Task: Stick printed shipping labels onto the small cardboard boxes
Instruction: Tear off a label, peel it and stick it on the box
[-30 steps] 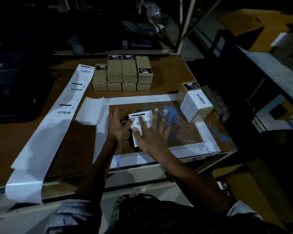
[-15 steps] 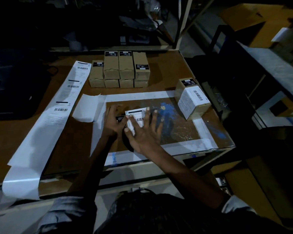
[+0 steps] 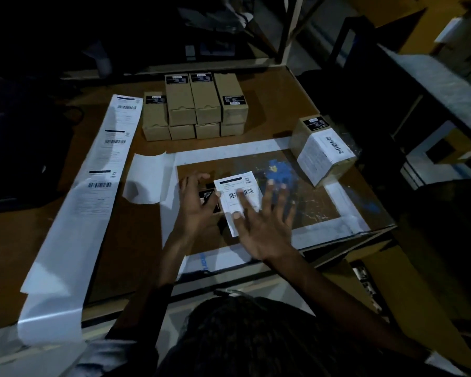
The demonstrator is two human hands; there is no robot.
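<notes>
The left hand (image 3: 195, 205) curls round the box (image 3: 210, 197) to steady it on the tabletop (image 3: 269, 104). The right hand (image 3: 261, 221), fingers spread flat, presses the label (image 3: 239, 197) onto the box top, likely smoothing it so it sticks. Compared with a half-second earlier, the right hand sits further right and more label shows. Unlabelled boxes (image 3: 196, 107) wait beyond both hands.

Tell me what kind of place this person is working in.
Probably a dim warehouse or shop packing station. A long white strip of printed barcode labels lies on the brown wooden table, small brown cardboard boxes are stacked at the back, and one already labelled cardboard box sits aside.
</notes>
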